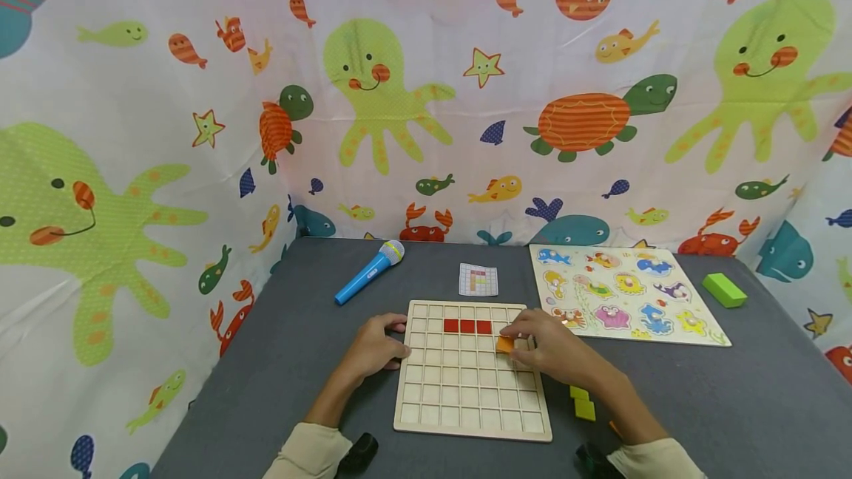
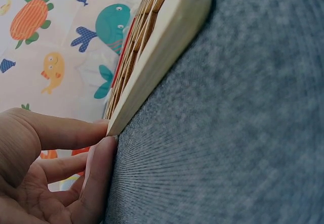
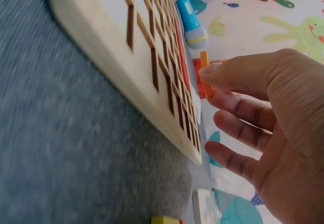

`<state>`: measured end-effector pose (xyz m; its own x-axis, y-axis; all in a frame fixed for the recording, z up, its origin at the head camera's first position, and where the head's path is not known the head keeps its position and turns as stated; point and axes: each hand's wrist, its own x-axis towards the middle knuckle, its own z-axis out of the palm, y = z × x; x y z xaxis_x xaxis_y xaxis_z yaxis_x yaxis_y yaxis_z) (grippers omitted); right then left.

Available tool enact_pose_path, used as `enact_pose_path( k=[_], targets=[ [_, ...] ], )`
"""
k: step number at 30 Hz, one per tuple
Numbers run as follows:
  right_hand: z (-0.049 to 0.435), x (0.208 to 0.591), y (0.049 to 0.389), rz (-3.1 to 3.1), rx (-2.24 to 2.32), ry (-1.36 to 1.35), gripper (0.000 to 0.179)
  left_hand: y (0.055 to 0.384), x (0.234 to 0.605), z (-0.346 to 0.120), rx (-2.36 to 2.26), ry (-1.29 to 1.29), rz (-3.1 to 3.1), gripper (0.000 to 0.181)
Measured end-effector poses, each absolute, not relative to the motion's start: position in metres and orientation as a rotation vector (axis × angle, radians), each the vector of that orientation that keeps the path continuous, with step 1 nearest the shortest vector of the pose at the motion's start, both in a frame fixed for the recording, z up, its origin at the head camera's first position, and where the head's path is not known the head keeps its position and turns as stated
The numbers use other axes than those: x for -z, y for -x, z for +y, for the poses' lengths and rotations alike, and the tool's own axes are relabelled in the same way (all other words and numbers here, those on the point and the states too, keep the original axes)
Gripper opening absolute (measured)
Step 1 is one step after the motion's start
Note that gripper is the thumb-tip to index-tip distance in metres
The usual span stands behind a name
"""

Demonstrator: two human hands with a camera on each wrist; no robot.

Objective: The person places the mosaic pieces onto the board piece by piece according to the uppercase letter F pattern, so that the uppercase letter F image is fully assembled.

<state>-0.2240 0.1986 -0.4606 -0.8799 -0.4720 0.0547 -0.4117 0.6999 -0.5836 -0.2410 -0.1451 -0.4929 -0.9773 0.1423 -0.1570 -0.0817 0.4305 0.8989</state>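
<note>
A wooden grid board (image 1: 473,435) lies on the table, with three red square tiles (image 1: 468,327) in a row in its upper part. My left hand (image 1: 378,346) pinches the board's left edge between thumb and finger; in the left wrist view the fingertips (image 2: 104,128) meet at the board's rim. Over the upper right cells, my right hand (image 1: 555,346) pinches an orange square tile (image 1: 505,345) between thumb and finger. The right wrist view shows this orange tile (image 3: 204,74) edge-on, held above the grid, the other fingers loosely bent.
Yellow-green tiles (image 1: 585,409) lie right of the board, near a partly hidden orange piece (image 1: 615,429). Behind are a small printed grid card (image 1: 478,280), a blue toy microphone (image 1: 370,272) and a sea-animal puzzle board (image 1: 629,338). A green block (image 1: 725,290) stands far right.
</note>
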Motion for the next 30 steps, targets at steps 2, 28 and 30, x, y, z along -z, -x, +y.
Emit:
enact_pose_path(
  k=[2,28,30],
  targets=[
    [0.195,0.460,0.225,2.806,0.933,0.753,0.029,0.241,0.492,-0.145,-1.579,-0.059,2.466,0.061],
    [0.146,0.469,0.237,2.769,0.961,0.960,0.025,0.238,0.491,-0.145,-1.589,-0.081,2.463,0.060],
    [0.142,0.468,0.238,2.767,0.966,0.954,0.026,0.238,0.490,-0.145,-1.591,-0.080,2.462,0.061]
  ],
)
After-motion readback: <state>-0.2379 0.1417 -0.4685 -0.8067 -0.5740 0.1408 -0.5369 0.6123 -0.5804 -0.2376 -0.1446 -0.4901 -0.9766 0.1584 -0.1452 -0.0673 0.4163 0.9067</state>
